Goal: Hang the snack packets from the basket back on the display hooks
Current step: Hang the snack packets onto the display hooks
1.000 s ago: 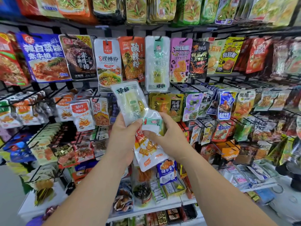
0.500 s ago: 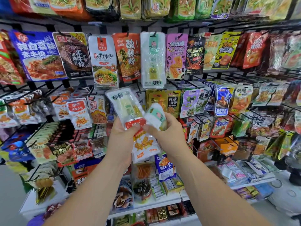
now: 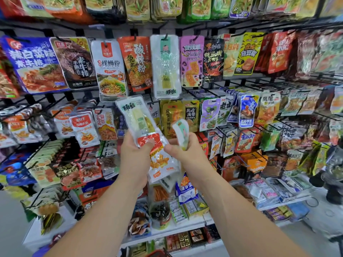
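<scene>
My left hand [image 3: 134, 156] grips a small stack of packets in front of the rack: a clear packet with a pale bamboo shoot [image 3: 138, 117] sticks up from it, and a white and orange packet [image 3: 160, 162] hangs below. My right hand [image 3: 182, 151] holds a second clear packet with a mint-green header [image 3: 181, 131], bent and apart from the stack. A matching clear bamboo packet [image 3: 166, 67] hangs on a hook in the row above. The basket is not visible, apart from a red edge [image 3: 156, 254] at the bottom of the frame.
Black wire hooks [image 3: 209, 91] jut out from the rack in rows, crowded with hanging snack packets. A white shelf [image 3: 185, 227] with boxes and jars runs below. A dark object [image 3: 332, 173] stands at the right on the floor.
My right hand has pulled the mint-topped packet free of the stack in my left hand and shifted it right. The white and orange packet now shows fully below.
</scene>
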Action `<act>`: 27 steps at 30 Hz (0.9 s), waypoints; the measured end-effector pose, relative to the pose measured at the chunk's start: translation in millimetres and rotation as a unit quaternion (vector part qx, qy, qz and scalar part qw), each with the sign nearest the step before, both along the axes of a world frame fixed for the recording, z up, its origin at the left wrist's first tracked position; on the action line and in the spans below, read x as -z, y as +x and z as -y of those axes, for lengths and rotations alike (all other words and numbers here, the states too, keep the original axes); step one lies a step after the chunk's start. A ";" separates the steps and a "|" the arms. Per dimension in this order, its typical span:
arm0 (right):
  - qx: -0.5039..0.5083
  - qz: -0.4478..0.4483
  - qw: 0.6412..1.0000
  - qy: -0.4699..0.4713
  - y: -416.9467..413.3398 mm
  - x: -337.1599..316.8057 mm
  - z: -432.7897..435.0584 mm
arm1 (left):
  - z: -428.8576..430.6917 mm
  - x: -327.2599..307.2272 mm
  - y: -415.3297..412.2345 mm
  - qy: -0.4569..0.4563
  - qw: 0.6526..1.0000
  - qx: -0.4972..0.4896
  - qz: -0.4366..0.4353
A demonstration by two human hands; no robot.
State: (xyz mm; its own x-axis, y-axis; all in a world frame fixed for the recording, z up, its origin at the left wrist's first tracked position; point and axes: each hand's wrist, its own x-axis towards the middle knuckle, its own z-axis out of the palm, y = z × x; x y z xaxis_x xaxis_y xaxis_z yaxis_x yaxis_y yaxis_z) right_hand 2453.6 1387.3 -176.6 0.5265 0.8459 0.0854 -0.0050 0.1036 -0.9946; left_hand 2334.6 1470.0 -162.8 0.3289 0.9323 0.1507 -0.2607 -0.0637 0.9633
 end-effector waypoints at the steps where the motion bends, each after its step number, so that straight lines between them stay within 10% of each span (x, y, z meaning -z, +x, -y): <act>1: 0.007 0.009 1.000 -0.022 -2.8 -2.3 -0.2 | 2.3 0.6 1.2 -0.006 1.000 0.001 0.000; 10: -0.030 -0.259 0.964 0.040 6.5 -4.9 9.1 | 7.2 -4.3 -1.0 -0.056 0.998 -0.011 0.008; 27: 0.107 -0.039 0.993 -0.043 37.1 -22.8 3.2 | -6.0 -21.0 -21.7 0.006 1.000 0.001 -0.006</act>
